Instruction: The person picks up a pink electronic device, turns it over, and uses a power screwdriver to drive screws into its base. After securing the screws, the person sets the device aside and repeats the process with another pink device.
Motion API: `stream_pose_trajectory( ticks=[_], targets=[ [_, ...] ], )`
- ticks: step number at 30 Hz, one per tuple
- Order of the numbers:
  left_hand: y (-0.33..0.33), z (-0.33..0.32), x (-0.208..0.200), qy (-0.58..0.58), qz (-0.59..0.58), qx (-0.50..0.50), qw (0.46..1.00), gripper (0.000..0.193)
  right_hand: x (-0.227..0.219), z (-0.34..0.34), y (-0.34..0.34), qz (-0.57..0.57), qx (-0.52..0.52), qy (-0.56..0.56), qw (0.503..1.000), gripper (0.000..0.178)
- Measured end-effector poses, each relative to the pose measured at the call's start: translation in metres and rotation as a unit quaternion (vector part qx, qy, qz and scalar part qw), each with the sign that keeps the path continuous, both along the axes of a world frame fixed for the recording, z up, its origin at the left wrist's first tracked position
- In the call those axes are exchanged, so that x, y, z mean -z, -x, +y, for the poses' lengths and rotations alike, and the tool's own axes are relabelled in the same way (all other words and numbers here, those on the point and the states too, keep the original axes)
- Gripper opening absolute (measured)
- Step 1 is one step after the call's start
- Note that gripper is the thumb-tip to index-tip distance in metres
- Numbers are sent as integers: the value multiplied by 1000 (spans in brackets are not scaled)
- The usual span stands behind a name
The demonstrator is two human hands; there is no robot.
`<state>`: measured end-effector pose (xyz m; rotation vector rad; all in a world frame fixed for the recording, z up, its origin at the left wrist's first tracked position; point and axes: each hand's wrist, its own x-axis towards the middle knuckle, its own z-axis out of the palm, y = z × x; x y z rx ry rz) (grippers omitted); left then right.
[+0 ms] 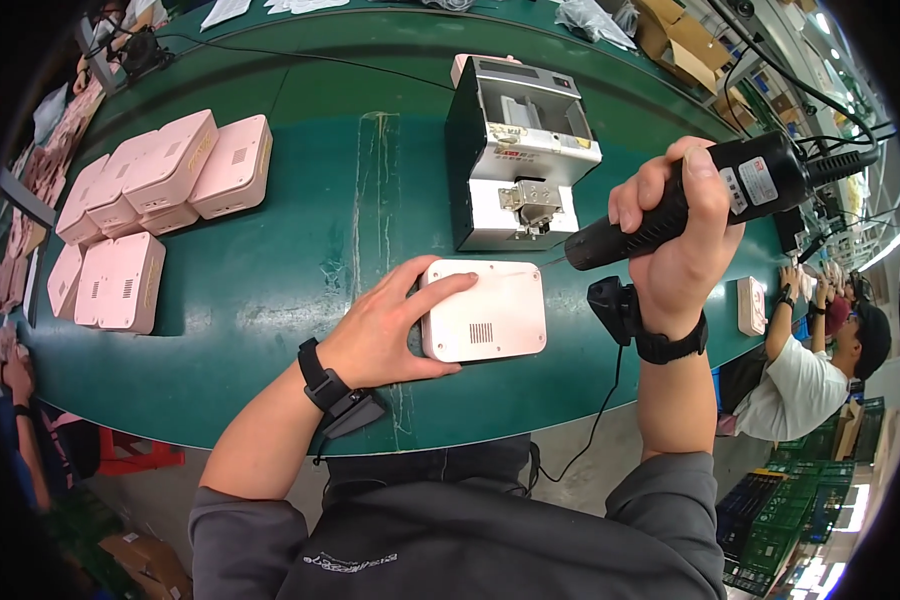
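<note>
Two hands work over the green table. At twelve o'clock stands a screw feeder; pink casings are stacked at ten. Left hand, grip clamped, steadies the pale casing flat at centre; right hand, grip wrapped, angles the electric screwdriver toward it.

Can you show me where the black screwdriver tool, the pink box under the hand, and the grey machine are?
electric screwdriver (670,215): head view, black barrel.
pink box (495,312): head view, top face.
grey machine (530,150): head view, front housing.
</note>
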<state>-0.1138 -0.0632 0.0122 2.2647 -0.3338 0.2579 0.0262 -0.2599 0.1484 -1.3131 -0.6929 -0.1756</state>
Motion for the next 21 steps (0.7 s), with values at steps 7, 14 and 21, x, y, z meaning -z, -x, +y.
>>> stream_pose_trajectory(
  ticks=[7,14,21],
  targets=[
    [2,-1,-2,-1,12,-1,1000,88,6,-2,5,11,17,11,1000,22],
    [2,-2,-2,0,13,-6,1000,87,27,-2,-4,40,-3,3,999,21],
    [2,-2,-2,5,11,-2,1000,87,35,-8,-2,55,-29,-27,998,21]
  ],
)
